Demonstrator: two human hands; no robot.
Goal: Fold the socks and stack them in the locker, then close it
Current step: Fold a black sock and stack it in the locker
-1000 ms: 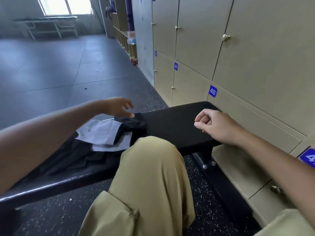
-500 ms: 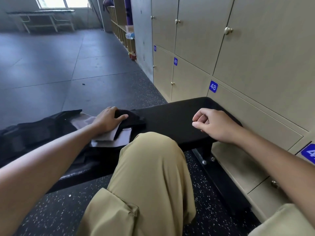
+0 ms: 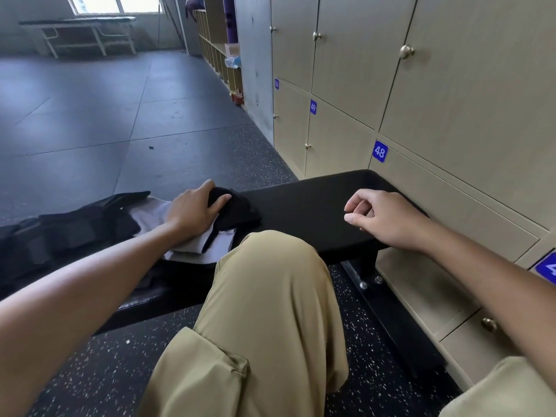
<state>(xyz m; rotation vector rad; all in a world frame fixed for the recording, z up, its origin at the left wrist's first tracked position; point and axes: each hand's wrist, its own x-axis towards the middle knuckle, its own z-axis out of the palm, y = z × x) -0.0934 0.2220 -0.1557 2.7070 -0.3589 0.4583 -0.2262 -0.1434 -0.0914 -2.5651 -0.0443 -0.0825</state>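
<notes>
A small pile of socks lies on the black padded bench [image 3: 316, 206]: a black sock [image 3: 237, 210] on top of white socks [image 3: 150, 212]. My left hand [image 3: 194, 210] lies on the pile, its fingers curled over the black sock. To the right, my right hand [image 3: 382, 218] hovers over the bench end with loosely curled fingers and holds nothing. The beige lockers [image 3: 451, 94] along the right wall all have their doors closed, among them number 48 [image 3: 379, 151] just behind the bench.
A black bag [image 3: 57, 233] lies on the bench at the left. My knee in khaki trousers [image 3: 267, 296] rises in front of the bench. Dark rubber floor [image 3: 90, 115] stretches ahead. Open cubby shelves [image 3: 222, 55] and a white-framed table [image 3: 78, 34] stand at the far end.
My left hand came down from above the pile onto the socks and now curls over the black one. The right hand has barely moved.
</notes>
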